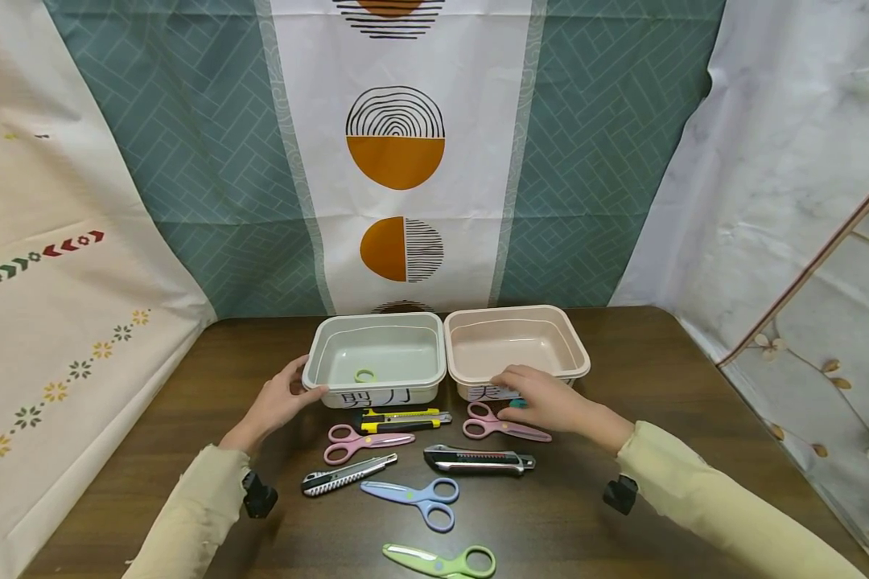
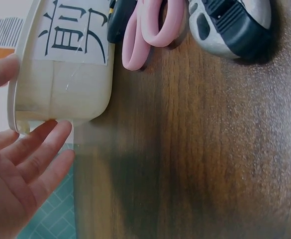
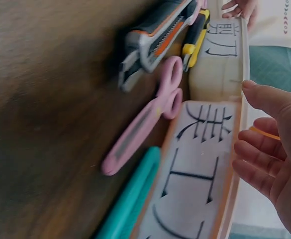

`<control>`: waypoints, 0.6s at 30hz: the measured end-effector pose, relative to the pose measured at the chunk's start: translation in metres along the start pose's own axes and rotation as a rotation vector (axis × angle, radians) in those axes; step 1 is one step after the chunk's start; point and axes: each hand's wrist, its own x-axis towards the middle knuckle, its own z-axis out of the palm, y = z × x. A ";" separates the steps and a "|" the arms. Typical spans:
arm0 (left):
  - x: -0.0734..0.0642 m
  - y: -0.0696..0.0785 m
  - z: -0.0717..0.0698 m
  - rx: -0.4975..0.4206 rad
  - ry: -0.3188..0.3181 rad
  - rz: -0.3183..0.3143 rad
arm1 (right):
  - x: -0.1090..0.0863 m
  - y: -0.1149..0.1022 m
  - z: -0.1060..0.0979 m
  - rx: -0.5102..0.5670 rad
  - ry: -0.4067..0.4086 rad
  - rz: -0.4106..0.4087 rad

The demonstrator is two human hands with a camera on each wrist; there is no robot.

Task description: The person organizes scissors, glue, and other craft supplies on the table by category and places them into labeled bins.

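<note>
My left hand (image 1: 275, 404) is at the left front corner of a pale grey-green bin (image 1: 376, 322); in the left wrist view its thumb and fairly straight fingers touch the rim area. A small light green ring (image 1: 364, 375) shows inside that bin. My right hand (image 1: 541, 398) hovers at the front rim of a pale pink bin (image 1: 575, 354), fingers loosely bent and holding nothing visible. Below it lie pink scissors (image 1: 480, 421) and a teal item (image 3: 133, 199), partly hidden. Both bins carry white labels with black characters.
Before the bins lie a yellow-black utility knife (image 1: 398, 420), more pink scissors (image 1: 348, 444), a silver-black knife (image 1: 348, 474), a black knife with red marks (image 1: 478, 459), blue scissors (image 1: 427, 494) and green scissors (image 1: 442, 563). Patterned cloth hangs behind the brown table (image 1: 623, 346).
</note>
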 end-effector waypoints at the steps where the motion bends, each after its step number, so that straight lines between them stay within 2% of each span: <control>1: 0.000 0.000 0.000 0.001 0.000 0.002 | -0.003 0.001 0.001 0.007 0.005 0.000; 10: 0.001 0.000 -0.001 0.003 -0.002 0.005 | -0.024 0.010 0.011 0.112 -0.022 0.082; 18: 0.001 -0.002 0.000 0.001 -0.002 0.004 | -0.041 0.013 0.026 0.124 -0.047 0.136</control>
